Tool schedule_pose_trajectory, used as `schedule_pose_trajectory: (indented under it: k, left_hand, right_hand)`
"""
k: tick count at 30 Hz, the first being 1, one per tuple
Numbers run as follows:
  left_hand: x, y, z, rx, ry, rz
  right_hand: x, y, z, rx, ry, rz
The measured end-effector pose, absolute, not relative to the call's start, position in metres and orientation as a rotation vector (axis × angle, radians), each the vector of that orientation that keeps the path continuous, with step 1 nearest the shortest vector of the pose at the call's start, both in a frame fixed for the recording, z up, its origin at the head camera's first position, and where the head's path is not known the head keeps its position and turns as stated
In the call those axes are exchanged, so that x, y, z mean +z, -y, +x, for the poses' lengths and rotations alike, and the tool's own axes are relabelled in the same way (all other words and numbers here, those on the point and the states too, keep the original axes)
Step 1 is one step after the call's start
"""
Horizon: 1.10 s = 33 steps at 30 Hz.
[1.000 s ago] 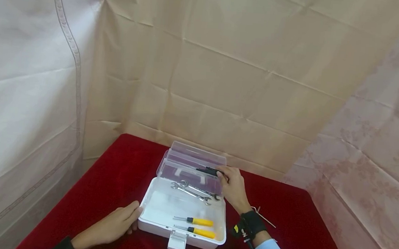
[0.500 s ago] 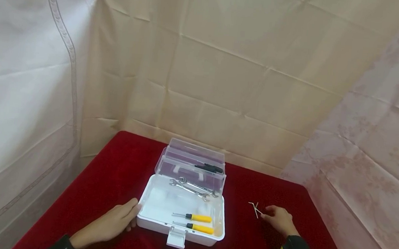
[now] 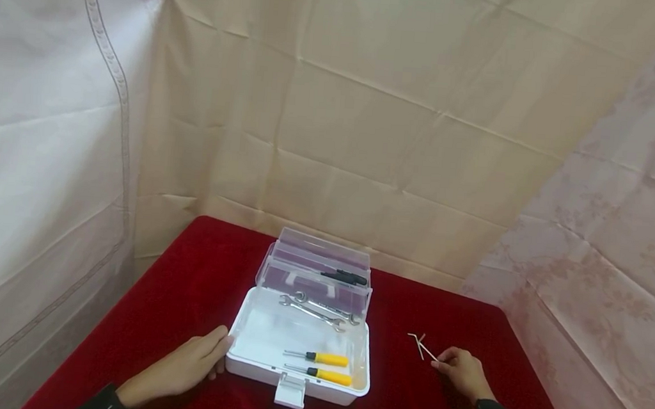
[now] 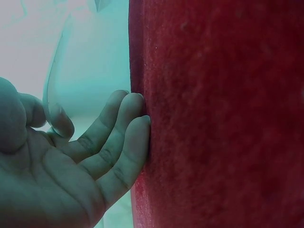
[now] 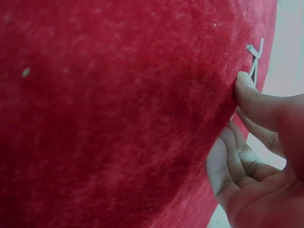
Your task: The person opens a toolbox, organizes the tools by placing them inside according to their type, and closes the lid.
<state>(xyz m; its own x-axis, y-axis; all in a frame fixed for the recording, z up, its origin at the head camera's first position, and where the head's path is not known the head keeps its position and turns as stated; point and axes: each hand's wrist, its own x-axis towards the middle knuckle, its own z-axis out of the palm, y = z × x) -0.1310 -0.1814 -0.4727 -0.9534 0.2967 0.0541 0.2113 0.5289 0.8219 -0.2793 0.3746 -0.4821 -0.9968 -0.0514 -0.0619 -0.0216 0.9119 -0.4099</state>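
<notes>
A white toolbox with its clear lid swung back stands on the red cloth. My left hand holds its left rim between thumb and index finger, the other fingertips low on the cloth in the left wrist view. To the right of the box my right hand pinches the end of a hex key that lies across another hex key. In the box are two yellow-handled screwdrivers and two open-ended wrenches. Black-handled tools rest in the lid section.
The red cloth covers the table to its edges. Beige curtain hangs behind it, with pale curtain on the left and floral curtain on the right. The box's front latch hangs down.
My right hand let go of a black-handled tool in the lid section, moved right and down to the hex keys, and took one by its end. The left hand stayed at the box.
</notes>
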Motion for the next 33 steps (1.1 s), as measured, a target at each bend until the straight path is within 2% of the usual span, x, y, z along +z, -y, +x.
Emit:
schedule_pose_trajectory:
  k: [11, 19, 33]
  left_hand:
    - [-0.475, 0.181, -0.132, 1.418, -2.668, 0.459]
    - [-0.474, 0.181, -0.131, 1.429, -2.669, 0.464]
    - [-0.472, 0.181, -0.131, 1.431, -2.631, 0.421]
  right_hand:
    - [-0.483, -0.374, -0.277, -0.561, -2.930, -0.112]
    - [-0.479, -0.375, -0.274, -0.731, -2.914, -0.035]
    - [-0.472, -0.377, -0.274, -0.732, -3.041, -0.003]
